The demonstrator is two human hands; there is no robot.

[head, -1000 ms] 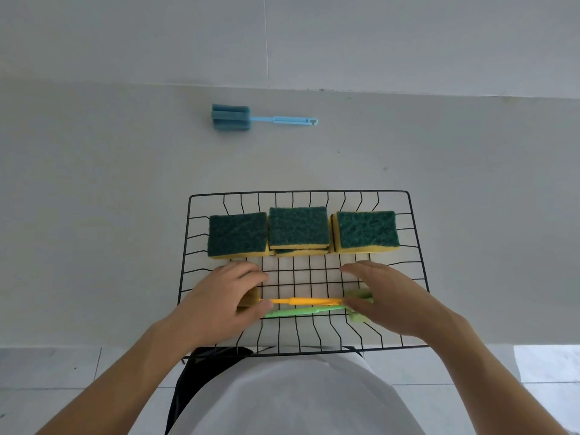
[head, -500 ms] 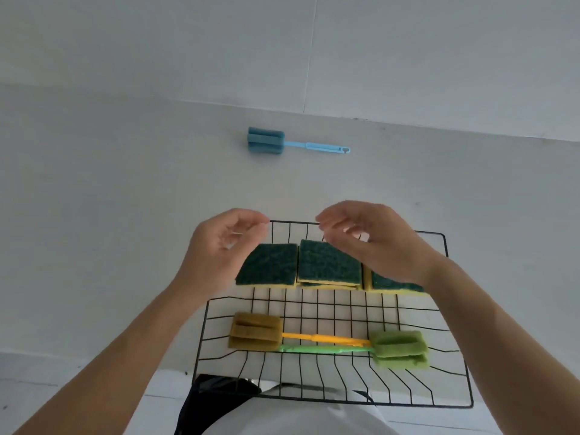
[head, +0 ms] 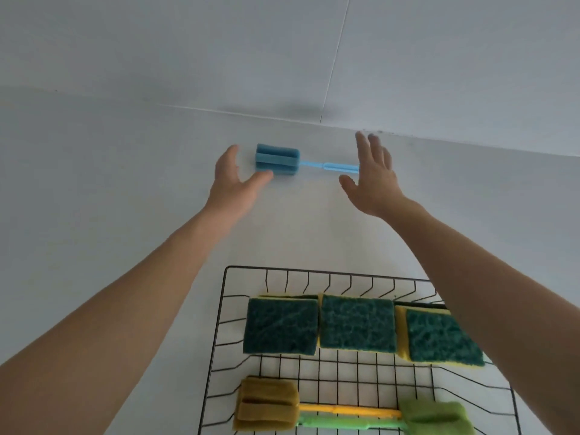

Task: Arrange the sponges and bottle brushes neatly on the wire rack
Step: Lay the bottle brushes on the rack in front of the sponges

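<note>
blue bottle brush point(head: 277, 159) near the worktop's point(head: 94, 183) far edge: light, squashy foam head, stiff thin handle; both hands, left point(head: 233, 183) and right point(head: 373, 180), spread, grasping nothing; best gripped by the handle.

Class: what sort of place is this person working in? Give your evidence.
Probably a kitchen or utility counter, though no sink or tap shows. Evidence: a plain pale countertop against a tiled wall, plus a wire rack holding scouring sponges.
</note>
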